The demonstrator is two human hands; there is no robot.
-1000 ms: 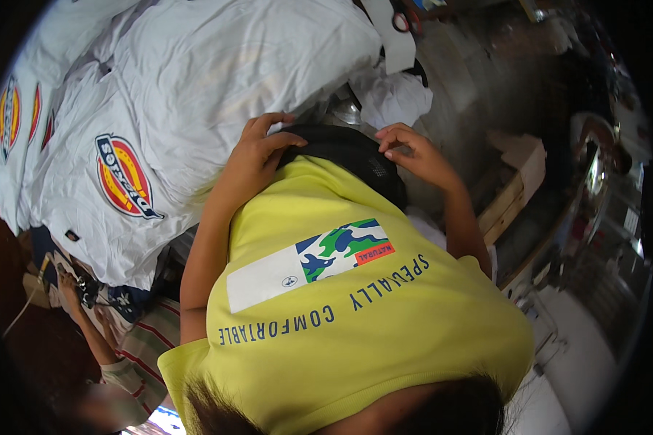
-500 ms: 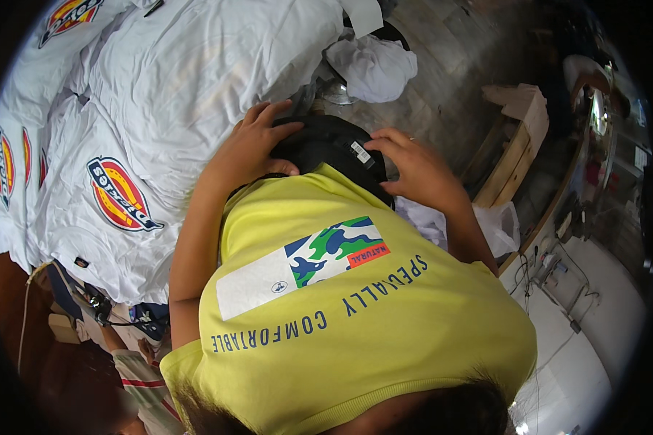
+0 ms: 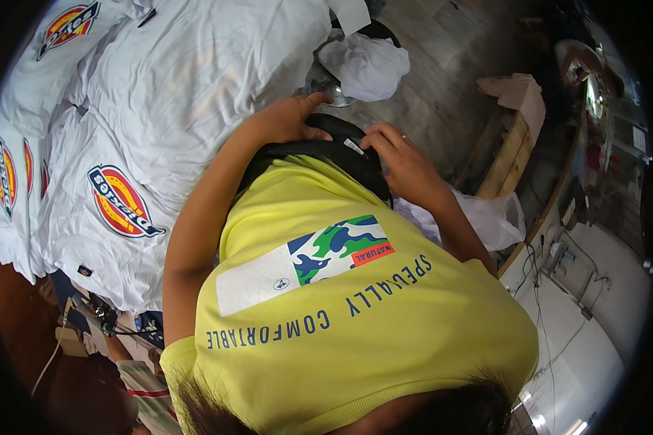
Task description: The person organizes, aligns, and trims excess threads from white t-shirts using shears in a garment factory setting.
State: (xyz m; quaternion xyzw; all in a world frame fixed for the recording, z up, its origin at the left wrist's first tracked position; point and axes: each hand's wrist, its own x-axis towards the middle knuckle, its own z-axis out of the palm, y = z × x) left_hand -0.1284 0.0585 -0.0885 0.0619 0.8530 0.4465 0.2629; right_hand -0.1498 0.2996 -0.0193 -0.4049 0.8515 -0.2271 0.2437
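Observation:
A piece of black fabric (image 3: 352, 161) with a small white label lies bunched across my lap, just beyond the hem of my yellow shirt (image 3: 326, 290). My left hand (image 3: 286, 122) rests at its far left edge, the thumb on the fabric and the index finger stretched apart from it. Beside the label, my right hand (image 3: 403, 163) has its fingers curled against the fabric's right edge, gripping it. Part of the fabric is hidden under my hands and shirt.
White shirts (image 3: 196, 80) with coloured badges heap up on the left. Beyond my hands, a crumpled white cloth (image 3: 366, 67) lies on a dark round seat with a metal base. At right are a wooden frame (image 3: 514, 156), white cloth and cables (image 3: 540, 279). Another person's sleeve (image 3: 145, 384) shows lower left.
My left hand has moved right along the fabric, its fingers turning toward the right. My right hand has shifted slightly and its fingers have curled in more. The black fabric is bunched differently.

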